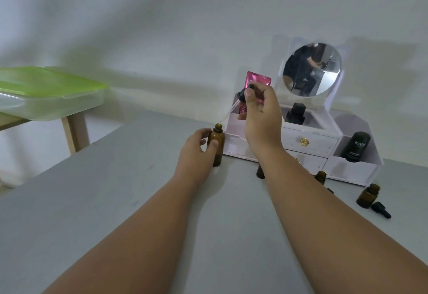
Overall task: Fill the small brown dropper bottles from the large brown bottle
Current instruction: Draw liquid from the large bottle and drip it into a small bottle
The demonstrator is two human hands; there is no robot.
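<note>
L hand (196, 148) gripped the large brown bottle (219, 153), fingers & thumb curled round its body. Bottle stood upright, uncapped, on the grey worktop (115, 189), just in front of the white organiser's (310, 142) left end. R hand (261, 117) was raised above & right of it, fingers pinching the black top of a dropper (240, 97). Its glass pipette slanted down-left, tip just above the bottle mouth, not inside.

Small brown bottles stood to the right:
- first small bottle (259, 172), mostly hidden behind R forearm
- second small bottle (320, 177), uncapped, just beyond that arm
- third small bottle (368, 195), uncapped, farthest right, w/ a loose black dropper cap (381, 210) lying beside it

Liquid levels: couldn't tell. Organiser carried a round mirror (311, 69), a pink sachet (258, 80) & a black container (355, 146).
</note>
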